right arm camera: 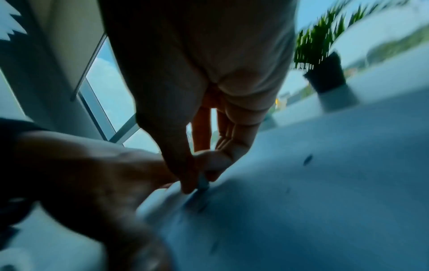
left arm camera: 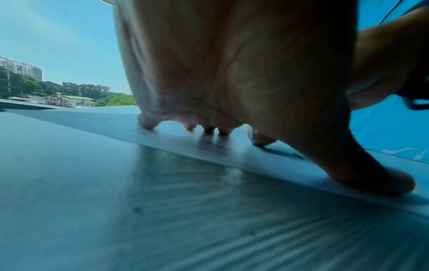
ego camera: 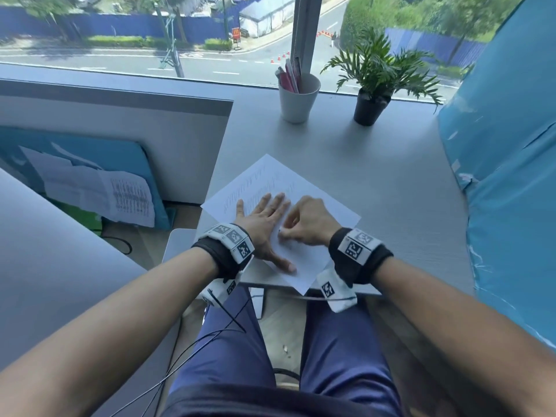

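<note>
Pale grey desk under a wide window, with a street and trees outside: near its front edge lies a white sheet of paper, turned at an angle so that one corner juts over the desk edge towards the person's lap. The right hand is bunched over the middle of the sheet, thumb and forefinger pinching a short grey tool whose tip meets the paper; the blur makes it impossible to tell a pencil stub from an eraser. The left hand lies just beside it, palm down and fingers spread and straight, pinning the sheet, with the thumb pressing near the closest corner. Rows of faint strokes cover the far half of the sheet, while the near half looks almost bare, with only a few faint marks close to the tool. Judging by that, the page is roughly half worked: the upper lines seem finished, the line at mid-sheet is in hand, and the lower part is left to do. Farther back a white cup holding pens stands near a potted plant by the glass. A blue wrapped panel leans along the desk's right side, and loose printed sheets rest against a partition below on the left.
</note>
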`<state>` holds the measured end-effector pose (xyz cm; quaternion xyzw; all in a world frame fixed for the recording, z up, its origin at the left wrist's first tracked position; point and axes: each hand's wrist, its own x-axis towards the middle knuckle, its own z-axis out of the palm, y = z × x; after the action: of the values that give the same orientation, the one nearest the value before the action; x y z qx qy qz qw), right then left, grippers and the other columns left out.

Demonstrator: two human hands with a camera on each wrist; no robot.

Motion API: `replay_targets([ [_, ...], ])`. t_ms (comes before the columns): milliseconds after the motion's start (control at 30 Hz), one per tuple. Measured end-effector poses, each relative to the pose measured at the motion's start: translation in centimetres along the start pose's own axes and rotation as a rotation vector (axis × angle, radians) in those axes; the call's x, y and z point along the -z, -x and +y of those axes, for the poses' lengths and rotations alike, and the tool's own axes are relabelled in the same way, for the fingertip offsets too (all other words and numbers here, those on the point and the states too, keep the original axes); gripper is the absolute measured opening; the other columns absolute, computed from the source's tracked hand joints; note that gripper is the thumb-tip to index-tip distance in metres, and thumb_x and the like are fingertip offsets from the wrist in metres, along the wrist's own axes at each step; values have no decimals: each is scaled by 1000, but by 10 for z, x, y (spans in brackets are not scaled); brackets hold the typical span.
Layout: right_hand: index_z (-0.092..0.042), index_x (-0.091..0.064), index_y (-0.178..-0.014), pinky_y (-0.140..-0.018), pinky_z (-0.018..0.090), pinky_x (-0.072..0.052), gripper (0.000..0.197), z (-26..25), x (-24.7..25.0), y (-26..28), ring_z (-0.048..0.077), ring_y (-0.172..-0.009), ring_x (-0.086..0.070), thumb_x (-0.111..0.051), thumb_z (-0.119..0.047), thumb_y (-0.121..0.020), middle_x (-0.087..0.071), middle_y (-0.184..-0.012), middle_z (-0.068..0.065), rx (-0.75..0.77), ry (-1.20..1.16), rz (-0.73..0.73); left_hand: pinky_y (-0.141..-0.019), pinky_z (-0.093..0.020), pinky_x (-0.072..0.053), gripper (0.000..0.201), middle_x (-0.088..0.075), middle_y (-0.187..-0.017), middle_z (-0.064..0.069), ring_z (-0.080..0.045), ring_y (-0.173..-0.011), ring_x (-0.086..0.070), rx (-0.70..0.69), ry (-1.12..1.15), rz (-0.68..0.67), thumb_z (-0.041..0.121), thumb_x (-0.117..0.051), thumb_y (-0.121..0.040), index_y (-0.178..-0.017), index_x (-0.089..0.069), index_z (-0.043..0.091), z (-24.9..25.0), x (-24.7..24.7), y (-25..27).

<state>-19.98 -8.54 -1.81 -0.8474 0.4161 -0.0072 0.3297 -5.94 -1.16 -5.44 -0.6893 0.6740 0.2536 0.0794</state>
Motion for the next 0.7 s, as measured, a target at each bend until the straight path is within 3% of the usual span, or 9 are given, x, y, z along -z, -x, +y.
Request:
replay_targets([
  [67, -14, -76, -69, -48, 8, -42, 10, 9, 7, -4, -7, -40, -52, -81, -22, -68, -61, -50, -12, -24, -11, -17, -108, -70, 14, 156, 34, -155, 15, -14, -144, 31, 3, -5, -8, 96, -58, -37, -150, 25, 30, 1, 0, 1],
  [133, -14, -79, -74, -55, 11, -47, 13, 24, 31, -20, -9, -39, -51, -82, -25, -67, -59, -45, -13, -96, -30, 107, -108, -69, 16, 155, 33, -155, 16, -14, -144, 30, 13, 3, -4, 95, -60, -38, -151, 23, 30, 1, 0, 1],
  [233, -10, -79, -76, -70, 24, -57, 16, 35, 49, -34, -1, -48, -56, -82, -23, -67, -66, -58, -3, -142, -24, 238, -107, -67, 18, 153, 32, -156, 16, -14, -144, 29, 23, 10, 6, 94, -61, -40, -151, 23, 30, 2, 1, 2],
  [300, -9, -79, -77, -71, 22, -56, 17, 34, 42, -29, 8, -62, -63, -82, -23, -68, -70, -68, 1, -120, -8, 234, -108, -67, 17, 153, 32, -156, 16, -13, -144, 30, 24, 12, 3, 94, -61, -40, -151, 23, 31, 3, 1, 1],
  [400, -12, -78, -78, -74, 23, -54, 15, 33, 25, -14, 13, -71, -66, -82, -22, -67, -67, -69, -1, -91, 46, 199, -108, -67, 17, 153, 31, -156, 16, -13, -145, 29, 16, 13, 7, 94, -61, -41, -151, 22, 31, 2, 5, 1],
  [567, -12, -78, -75, -71, 17, -45, 10, 40, 26, -13, 11, -71, -63, -79, -20, -69, -72, -73, -1, -139, 53, 231, -112, -63, 13, 151, 25, -160, 9, -19, -148, 22, 42, 16, 51, 95, -59, -42, -154, 16, 27, 3, 13, -1],
  [700, -16, -78, -72, -76, 21, -53, 6, 42, 37, -21, 12, -75, -67, -78, -18, -67, -74, -75, -1, -168, 41, 249, -116, -60, 5, 149, 21, -161, 7, -20, -149, 18, 106, 40, 87, 98, -53, -44, -155, 14, 24, -2, 8, 3],
])
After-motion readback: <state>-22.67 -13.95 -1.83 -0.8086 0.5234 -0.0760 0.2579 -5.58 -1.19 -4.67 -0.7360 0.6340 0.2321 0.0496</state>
